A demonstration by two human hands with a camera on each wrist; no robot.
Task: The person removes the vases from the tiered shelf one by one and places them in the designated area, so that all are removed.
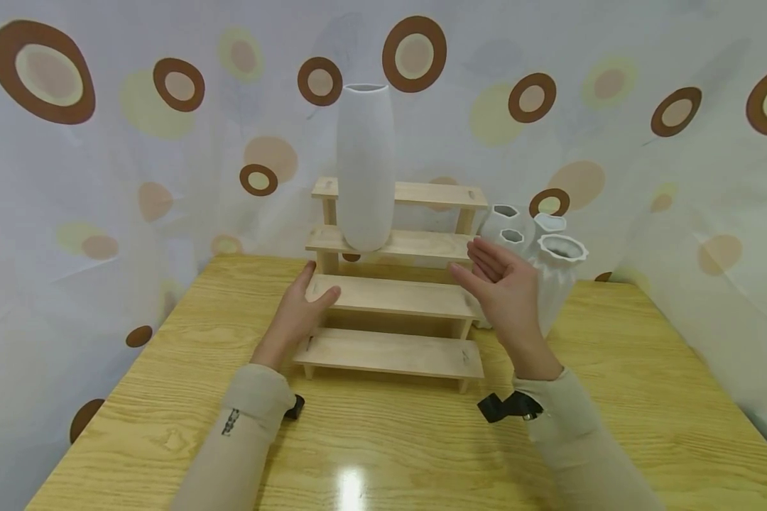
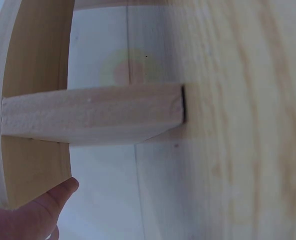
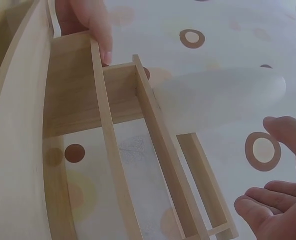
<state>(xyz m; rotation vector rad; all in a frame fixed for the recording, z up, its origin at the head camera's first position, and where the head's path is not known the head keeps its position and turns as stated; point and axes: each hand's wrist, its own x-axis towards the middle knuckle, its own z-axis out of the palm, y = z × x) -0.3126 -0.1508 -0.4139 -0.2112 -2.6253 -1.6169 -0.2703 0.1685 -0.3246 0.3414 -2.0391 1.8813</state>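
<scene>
A light wooden step shelf (image 1: pixel 393 294) with stacked tiers stands on the table. On its second tier from the top, toward the left, stands a tall white vase (image 1: pixel 366 167), upright. My left hand (image 1: pixel 299 309) grips the left end of the tier below, with the thumb over the board; part of that hand also shows at the board's edge in the left wrist view (image 2: pixel 43 212). At the shelf's right side my right hand (image 1: pixel 508 287) hovers, holding nothing, its fingers and thumb apart. The right wrist view shows these right fingers (image 3: pixel 272 195) away from the boards.
Several white vases (image 1: pixel 559 277) with wavy rims stand close together behind my right hand, beside the shelf. The wooden table (image 1: pixel 371 440) extends toward me. A white cloth (image 1: pixel 102 42) with circle prints hangs behind and along both sides.
</scene>
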